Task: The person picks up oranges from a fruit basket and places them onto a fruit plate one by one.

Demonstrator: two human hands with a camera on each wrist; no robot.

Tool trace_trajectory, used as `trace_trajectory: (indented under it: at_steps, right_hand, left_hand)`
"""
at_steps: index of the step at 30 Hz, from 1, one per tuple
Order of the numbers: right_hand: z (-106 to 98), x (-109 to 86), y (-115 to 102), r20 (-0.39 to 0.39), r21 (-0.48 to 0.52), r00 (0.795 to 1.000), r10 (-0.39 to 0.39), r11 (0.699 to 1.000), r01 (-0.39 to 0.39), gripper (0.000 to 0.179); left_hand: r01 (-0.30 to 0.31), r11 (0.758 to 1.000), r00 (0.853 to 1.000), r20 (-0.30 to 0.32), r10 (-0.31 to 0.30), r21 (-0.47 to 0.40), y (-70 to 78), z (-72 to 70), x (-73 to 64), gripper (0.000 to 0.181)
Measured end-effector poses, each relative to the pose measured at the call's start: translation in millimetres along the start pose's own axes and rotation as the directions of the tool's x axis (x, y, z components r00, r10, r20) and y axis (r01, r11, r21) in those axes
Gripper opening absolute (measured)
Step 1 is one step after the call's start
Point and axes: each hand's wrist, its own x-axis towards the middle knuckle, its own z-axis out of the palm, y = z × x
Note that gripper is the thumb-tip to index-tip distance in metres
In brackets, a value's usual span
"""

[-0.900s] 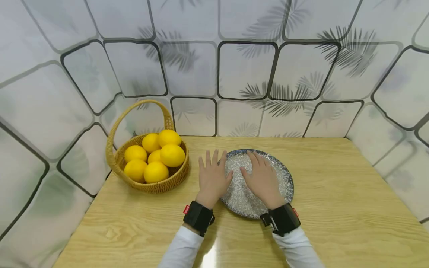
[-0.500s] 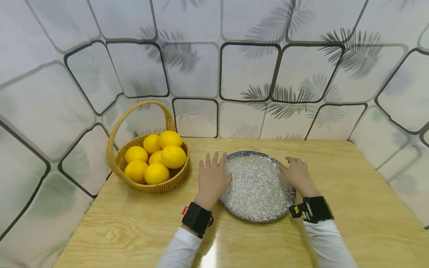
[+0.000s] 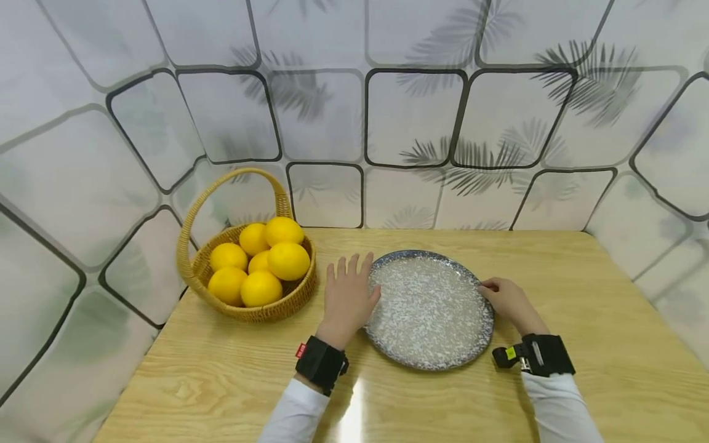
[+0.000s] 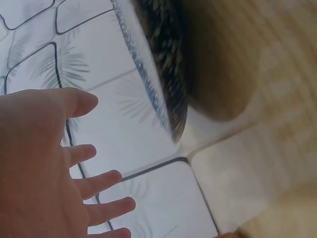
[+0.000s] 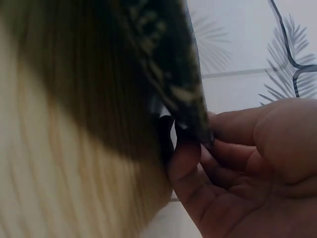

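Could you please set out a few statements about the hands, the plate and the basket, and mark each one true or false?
1. The right hand pinches the rim of the plate. True.
2. Yellow fruits lie in the basket. True.
3. In the head view, the basket stands to the right of the plate. False: it stands to the left.
4. One hand grips the basket's handle. False: the left hand holds nothing, its fingers spread near the plate's left edge, and the right hand is at the plate.
5. Both sleeves are white. True.
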Motion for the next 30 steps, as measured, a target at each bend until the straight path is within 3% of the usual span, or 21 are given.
trace_trajectory:
  at_steps: [5, 13, 21, 25, 30]
  right_hand:
    - [-4, -1.6, 6, 0.013, 0.012, 1.0, -0.004, 1.0, 0.004, 0.049]
    - [-1, -1.2, 9, 0.032, 0.034, 0.999, -0.006, 0.999, 0.005, 0.052]
    - [1, -2.2, 6, 0.037, 0.063, 0.999, -0.002, 0.998, 0.0, 0.052]
    - [1, -2.4, 5, 0.037, 0.063, 0.999, -0.005, 0.998, 0.002, 0.051]
    - [2, -2.4, 6, 0.032, 0.066, 1.0, -0.001, 0.998, -0.001, 0.05]
  left_hand:
    - [0.019, 0.998, 0.992, -0.126, -0.012, 0.057, -15.6, -12.0, 5.2, 0.059]
    - [0.146, 0.989, 0.969, -0.206, -0.136, 0.03, -56.3, -38.4, 4.7, 0.056]
    - [0.29, 0.956, 0.945, -0.147, -0.292, -0.037, -86.5, -42.5, -4.2, 0.058]
    - [0.304, 0.951, 0.943, -0.125, -0.31, -0.063, -91.2, -41.5, -5.8, 0.063]
    - [0.314, 0.949, 0.941, -0.127, -0.315, -0.029, -90.9, -42.7, -3.2, 0.065]
